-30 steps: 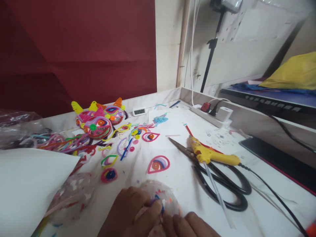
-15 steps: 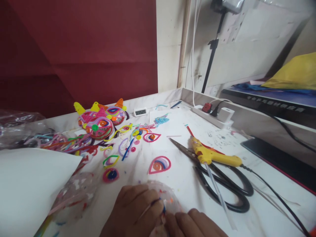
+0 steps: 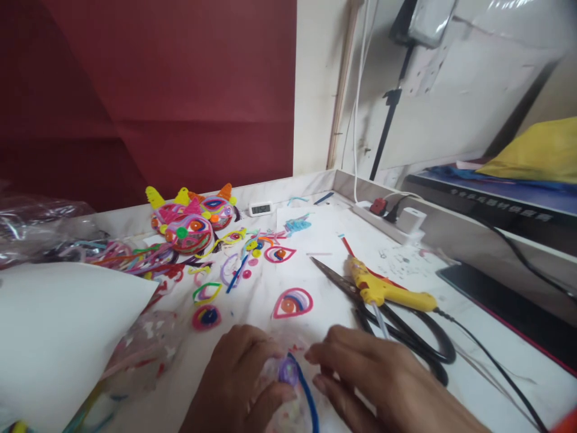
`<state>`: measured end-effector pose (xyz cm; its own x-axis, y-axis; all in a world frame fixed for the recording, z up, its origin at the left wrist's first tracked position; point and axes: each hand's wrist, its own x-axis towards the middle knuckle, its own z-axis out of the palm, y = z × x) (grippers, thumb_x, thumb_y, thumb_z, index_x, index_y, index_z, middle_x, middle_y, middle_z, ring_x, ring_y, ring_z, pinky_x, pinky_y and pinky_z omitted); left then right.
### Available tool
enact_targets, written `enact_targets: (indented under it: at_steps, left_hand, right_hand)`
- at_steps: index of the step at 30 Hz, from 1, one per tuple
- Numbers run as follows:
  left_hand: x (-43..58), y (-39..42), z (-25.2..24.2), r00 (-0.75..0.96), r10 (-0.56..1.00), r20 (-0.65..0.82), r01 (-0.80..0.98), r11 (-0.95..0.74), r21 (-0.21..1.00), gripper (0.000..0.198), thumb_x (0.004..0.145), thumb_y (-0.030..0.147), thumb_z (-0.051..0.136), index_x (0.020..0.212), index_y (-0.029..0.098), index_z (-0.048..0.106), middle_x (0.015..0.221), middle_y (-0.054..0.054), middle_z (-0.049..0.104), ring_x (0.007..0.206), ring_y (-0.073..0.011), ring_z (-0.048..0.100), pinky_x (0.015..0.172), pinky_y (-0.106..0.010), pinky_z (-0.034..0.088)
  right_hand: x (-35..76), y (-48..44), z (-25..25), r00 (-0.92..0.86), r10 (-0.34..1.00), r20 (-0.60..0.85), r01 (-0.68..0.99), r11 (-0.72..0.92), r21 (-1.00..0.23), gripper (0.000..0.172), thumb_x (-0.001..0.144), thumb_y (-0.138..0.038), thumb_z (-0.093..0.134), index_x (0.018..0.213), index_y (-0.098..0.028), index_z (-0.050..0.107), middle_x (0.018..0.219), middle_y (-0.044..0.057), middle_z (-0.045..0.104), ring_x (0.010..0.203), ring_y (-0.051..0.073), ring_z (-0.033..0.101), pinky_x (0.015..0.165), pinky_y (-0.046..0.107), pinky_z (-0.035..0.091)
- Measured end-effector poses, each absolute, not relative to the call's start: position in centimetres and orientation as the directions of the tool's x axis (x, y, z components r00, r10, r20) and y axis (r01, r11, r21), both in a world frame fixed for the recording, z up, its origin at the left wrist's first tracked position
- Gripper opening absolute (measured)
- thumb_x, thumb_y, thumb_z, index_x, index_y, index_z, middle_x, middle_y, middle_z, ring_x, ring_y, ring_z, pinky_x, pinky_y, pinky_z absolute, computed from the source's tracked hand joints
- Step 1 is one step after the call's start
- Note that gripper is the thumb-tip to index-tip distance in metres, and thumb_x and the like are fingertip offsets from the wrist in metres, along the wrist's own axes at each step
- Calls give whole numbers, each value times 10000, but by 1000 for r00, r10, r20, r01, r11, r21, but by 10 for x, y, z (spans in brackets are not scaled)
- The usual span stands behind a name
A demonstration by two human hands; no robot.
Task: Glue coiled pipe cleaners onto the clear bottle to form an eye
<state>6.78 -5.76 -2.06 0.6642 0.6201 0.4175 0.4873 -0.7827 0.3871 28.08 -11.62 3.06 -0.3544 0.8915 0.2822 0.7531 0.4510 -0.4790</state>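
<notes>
My left hand (image 3: 238,385) is at the bottom centre, fingers curled around a small purple coiled piece (image 3: 287,371) with a blue pipe cleaner (image 3: 307,397) trailing from it. My right hand (image 3: 387,385) lies just to its right, fingertips pinched toward the same coil, over a clear plastic bag of coloured bits (image 3: 288,415). A pink teardrop coil (image 3: 292,302) lies on the white table just beyond my fingers.
Black scissors (image 3: 406,328) and a yellow glue gun (image 3: 387,291) lie to the right, cable trailing. Colourful coiled masks (image 3: 192,219) and loose pipe cleaners (image 3: 121,258) sit at the back left. White paper (image 3: 54,337) covers the left; a power strip (image 3: 396,219) is at the back.
My right hand has come up into view and closed in on the coil. The blue pipe cleaner now shows between my hands. The view has tilted slightly.
</notes>
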Motion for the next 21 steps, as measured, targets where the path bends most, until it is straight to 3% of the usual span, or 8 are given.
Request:
enact_targets:
  at_steps: [3,6,14,21]
  left_hand:
    - [69,-58,-22,643,628,437,466,-775,427,124,868,242,621,986,238,580,905,-8,590,843,-179,598,755,-289,520]
    - [69,-59,-24,630,629,455,449,-774,447,193,827,185,663,988,243,572,908,-1,581,847,-178,603,763,-289,519]
    - [69,-61,-25,639,641,426,451,-760,468,194,817,150,657,985,218,586,919,-17,596,861,-189,613,788,-312,524]
    - [70,-60,-27,636,662,397,463,-739,490,153,859,190,617,1004,229,586,927,-21,601,867,-192,625,796,-329,532]
  right_hand:
    - [282,-98,48,-385,922,43,740,337,-582,168,800,-63,575,790,-211,653,799,-9,683,676,126,632,602,206,461]
    - [279,-85,47,-342,936,-86,762,223,-608,112,773,-126,602,773,-217,667,709,-20,659,606,121,566,547,217,404]
    - [274,-75,34,-311,939,-149,727,134,-673,177,712,-98,607,802,-212,707,668,-29,641,584,101,537,516,193,367]
    - [275,-72,35,-345,933,-107,690,175,-702,194,697,-64,603,776,-196,721,621,-41,630,546,75,522,492,161,356]
